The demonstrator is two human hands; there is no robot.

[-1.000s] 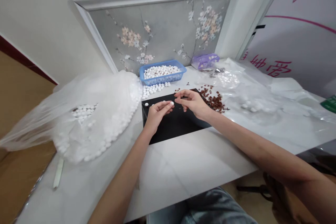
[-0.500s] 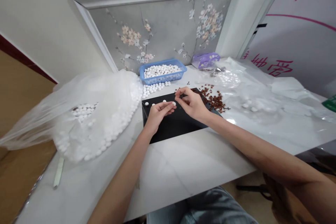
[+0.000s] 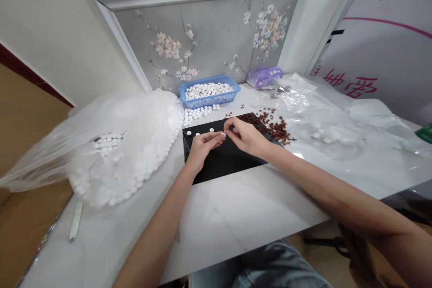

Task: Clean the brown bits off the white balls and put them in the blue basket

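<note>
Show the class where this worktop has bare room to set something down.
Bare: the near half of the black mat; the white tabletop before it, between the forearms; and further left, between the pale strip and left forearm. Crowded: the far side, with blue basket, white balls and brown pieces.

The left hand (image 3: 201, 146) partly hides its white ball (image 3: 223, 134), and far beyond the right hand (image 3: 249, 137) a green item (image 3: 425, 133) is cut off.
</note>
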